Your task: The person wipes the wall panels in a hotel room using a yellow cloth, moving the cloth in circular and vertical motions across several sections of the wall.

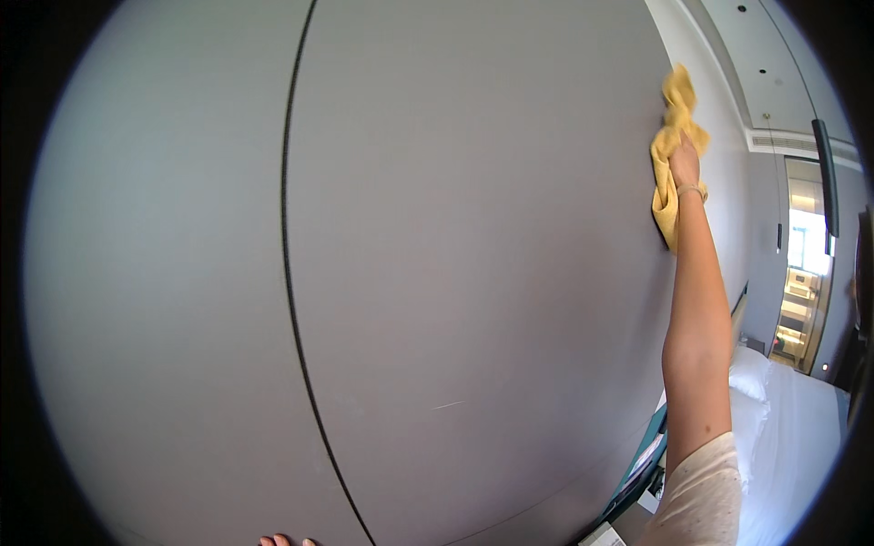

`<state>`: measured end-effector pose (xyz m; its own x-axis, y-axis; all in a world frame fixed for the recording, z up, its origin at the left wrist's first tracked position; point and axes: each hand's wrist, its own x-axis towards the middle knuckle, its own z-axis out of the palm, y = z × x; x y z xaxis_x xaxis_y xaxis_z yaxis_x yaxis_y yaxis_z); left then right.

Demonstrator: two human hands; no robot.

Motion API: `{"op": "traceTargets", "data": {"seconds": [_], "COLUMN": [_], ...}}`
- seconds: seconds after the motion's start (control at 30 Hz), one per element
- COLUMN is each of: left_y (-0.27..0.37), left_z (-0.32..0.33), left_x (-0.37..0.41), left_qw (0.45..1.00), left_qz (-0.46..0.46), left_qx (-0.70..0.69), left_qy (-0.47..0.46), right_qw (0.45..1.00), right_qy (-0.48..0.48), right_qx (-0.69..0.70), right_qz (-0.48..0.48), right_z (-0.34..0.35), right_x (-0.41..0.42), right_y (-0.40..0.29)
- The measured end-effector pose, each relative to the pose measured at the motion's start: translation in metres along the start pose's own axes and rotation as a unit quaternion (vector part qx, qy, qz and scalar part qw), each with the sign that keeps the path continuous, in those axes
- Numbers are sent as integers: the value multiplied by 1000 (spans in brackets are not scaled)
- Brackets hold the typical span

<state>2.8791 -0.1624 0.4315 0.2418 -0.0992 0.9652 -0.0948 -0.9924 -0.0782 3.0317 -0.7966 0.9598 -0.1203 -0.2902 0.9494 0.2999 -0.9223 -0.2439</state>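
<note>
A large grey wall panel (464,239) fills most of the view, split by a dark vertical groove (285,205). High on the right, at the panel's edge, my right hand (685,162) grips a yellow cloth (664,198). Part of the cloth sticks up above the fingers and part hangs below the wrist. Only the fingertips of my left hand (281,540) show at the bottom edge, close to the panel left of the groove. The rest of that hand is out of view. A short pale scratch-like line (448,405) marks the panel lower down.
To the right stands a bed (792,437) with white pillows (749,374). Black pendant lamps (825,179) hang from the ceiling near a lit, glazed opening (802,273). Beside my right sleeve, low down, is a teal-edged unit (638,457) with small items.
</note>
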Motion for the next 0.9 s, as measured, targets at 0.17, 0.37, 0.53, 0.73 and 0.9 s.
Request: {"op": "traceTargets", "data": {"seconds": [0.17, 0.37, 0.53, 0.73, 0.9], "left_y": [-1, 1, -2, 0, 12], "left_z": [-4, -2, 3, -20, -48], "left_x": [-3, 1, -3, 8, 13], "left_qw": [1000, 999, 997, 991, 945], "left_qz": [-4, -2, 49, -17, -118], "left_qx": [-14, -45, -64, -136, -291], "left_qy": [-10, -11, -18, 6, 95], "right_qw": [994, 985, 873, 773, 747], "right_qy": [-6, -11, 36, -20, -197], "right_qx": [14, 84, 23, 293, 288], "right_qz": [111, -147, -486, -563, -566], "right_z": [17, 44, 41, 11, -24], "right_x": [-6, -20, -131, -307, -422], "right_y": [-67, -289, -465, -524, -487]}}
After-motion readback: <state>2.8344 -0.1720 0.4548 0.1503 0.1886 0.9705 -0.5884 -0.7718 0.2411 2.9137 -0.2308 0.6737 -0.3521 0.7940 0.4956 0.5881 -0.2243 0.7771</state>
